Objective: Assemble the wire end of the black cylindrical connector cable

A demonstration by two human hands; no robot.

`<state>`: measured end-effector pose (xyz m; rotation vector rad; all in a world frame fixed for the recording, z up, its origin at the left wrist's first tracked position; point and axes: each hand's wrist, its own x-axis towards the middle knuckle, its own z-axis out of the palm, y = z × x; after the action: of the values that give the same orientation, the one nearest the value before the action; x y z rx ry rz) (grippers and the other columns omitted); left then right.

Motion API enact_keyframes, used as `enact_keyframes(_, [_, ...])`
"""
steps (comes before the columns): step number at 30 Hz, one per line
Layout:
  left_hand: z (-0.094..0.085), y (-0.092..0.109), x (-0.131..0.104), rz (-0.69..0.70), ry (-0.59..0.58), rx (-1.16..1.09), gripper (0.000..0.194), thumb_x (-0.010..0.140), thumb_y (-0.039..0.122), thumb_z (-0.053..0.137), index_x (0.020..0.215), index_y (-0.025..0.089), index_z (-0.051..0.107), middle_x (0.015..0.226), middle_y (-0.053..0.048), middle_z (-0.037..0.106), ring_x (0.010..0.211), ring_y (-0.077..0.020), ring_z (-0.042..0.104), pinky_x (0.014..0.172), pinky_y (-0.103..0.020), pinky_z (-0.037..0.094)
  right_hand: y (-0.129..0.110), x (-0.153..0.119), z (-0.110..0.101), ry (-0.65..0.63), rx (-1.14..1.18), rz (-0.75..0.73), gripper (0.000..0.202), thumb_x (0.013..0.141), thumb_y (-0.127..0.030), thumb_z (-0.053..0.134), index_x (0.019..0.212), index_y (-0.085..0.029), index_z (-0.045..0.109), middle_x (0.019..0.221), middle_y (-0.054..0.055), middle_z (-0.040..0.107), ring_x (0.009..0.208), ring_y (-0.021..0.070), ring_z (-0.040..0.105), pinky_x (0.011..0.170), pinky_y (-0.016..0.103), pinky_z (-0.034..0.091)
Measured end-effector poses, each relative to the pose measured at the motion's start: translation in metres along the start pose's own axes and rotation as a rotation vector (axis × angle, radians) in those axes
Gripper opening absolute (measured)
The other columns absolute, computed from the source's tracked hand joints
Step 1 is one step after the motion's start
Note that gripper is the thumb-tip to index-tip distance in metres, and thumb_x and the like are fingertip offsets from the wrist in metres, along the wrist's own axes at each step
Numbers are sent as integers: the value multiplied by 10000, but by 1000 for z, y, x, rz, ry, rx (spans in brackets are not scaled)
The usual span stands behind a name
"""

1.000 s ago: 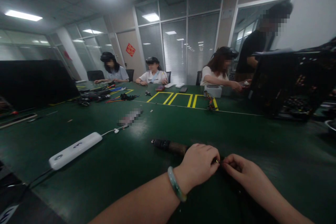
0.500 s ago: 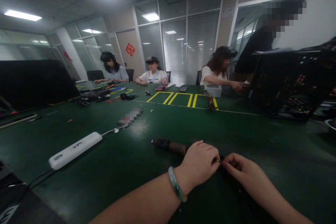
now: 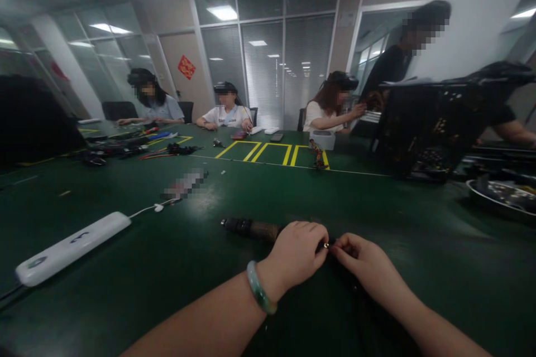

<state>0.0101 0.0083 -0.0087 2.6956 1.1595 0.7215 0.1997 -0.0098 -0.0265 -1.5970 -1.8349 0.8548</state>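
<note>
A dark electric screwdriver (image 3: 263, 231) lies slantwise over the green table, its metal-tipped nose pointing left. My left hand (image 3: 296, 251), with a jade-coloured bangle (image 3: 260, 288) at the wrist, is closed over its rear part and hides it. At the left fingertips shows a small brass-coloured piece (image 3: 326, 245). Right beside it, my right hand (image 3: 355, 254) is closed in a pinch, thumb against forefinger. What the pinch holds is too small and dark to make out. The two hands' fingertips nearly meet.
On the left of the green table (image 3: 188, 273) lies a white power strip (image 3: 75, 248) with a cable. Behind are tangled wires (image 3: 113, 148) and yellow tape markings (image 3: 270, 145). A black open-framed case (image 3: 412, 128) and metal bowl (image 3: 481, 195) stand right. Several people are across the table.
The view has swung to the right, so more of the metal bowl shows. Both hands keep their hold by the screwdriver's rear end. Across the table, a seated person's arm has risen towards the case.
</note>
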Motion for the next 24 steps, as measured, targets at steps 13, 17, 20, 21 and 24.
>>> enact_keyframes(13, [-1,0,0,2,11,-33,152,846,191,607,987,219,559,1049,1,630,977,-186,588,916,-371,443,0,-2,-1,4,40,-1,201,861,-378,548,848,-205,650,763,-5,686,686,157,628,581,231,415])
enact_keyframes(17, [0,-1,0,23,2,-33,119,838,163,600,941,210,566,1065,-7,632,993,-193,583,941,-386,427,0,-2,-1,12,43,-11,201,863,-375,547,851,-204,651,747,-8,679,678,155,623,572,231,408])
enact_keyframes(20, [0,-1,-1,8,8,-35,92,853,188,593,940,206,570,1074,-11,630,993,-192,583,935,-382,434,-1,-3,-1,3,58,0,204,863,-377,548,860,-202,653,758,-3,684,690,161,633,579,235,416])
enact_keyframes(21, [0,-1,-1,6,10,-36,87,859,195,589,943,206,570,1077,-11,629,992,-191,583,933,-382,436,-2,-3,-2,-2,60,4,206,864,-380,547,863,-203,653,765,-2,686,698,163,637,582,236,418])
enact_keyframes(24, [-1,-1,-1,14,15,-37,130,856,186,592,981,210,565,1081,-7,629,993,-190,584,937,-382,436,-3,-3,-3,-5,50,5,211,869,-387,541,858,-206,650,777,-3,689,711,165,642,586,237,420])
